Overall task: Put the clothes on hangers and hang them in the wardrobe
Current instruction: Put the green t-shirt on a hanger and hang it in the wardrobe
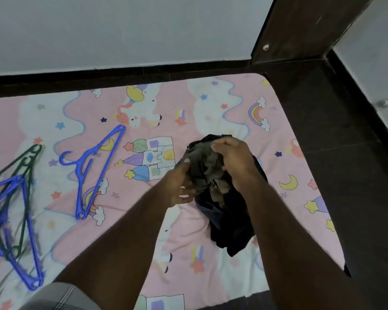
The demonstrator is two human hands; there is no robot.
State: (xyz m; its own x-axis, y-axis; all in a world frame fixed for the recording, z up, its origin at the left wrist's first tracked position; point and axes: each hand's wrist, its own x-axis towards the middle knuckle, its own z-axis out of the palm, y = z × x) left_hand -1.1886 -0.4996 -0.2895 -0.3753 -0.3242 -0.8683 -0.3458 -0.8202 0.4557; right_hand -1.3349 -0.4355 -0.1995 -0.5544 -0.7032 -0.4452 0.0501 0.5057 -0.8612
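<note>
A pile of dark clothes [230,222] lies on the right half of the bed. On top of it is a crumpled grey-brown garment [205,167], gripped from both sides: my left hand [179,183] holds its left edge and my right hand [235,161] clutches its top right. A blue hanger [92,168] lies flat on the sheet to the left of the pile. Farther left, a dark green hanger [20,173] and another blue hanger [20,238] overlap near the bed's left side. No wardrobe is in sight.
The bed has a pink sheet [211,104] printed with unicorns and rainbows. A dark wooden bed frame [121,73] runs along the white wall behind. A dark wooden post [300,27] rises at the far right corner, with dark floor [345,153] to the right.
</note>
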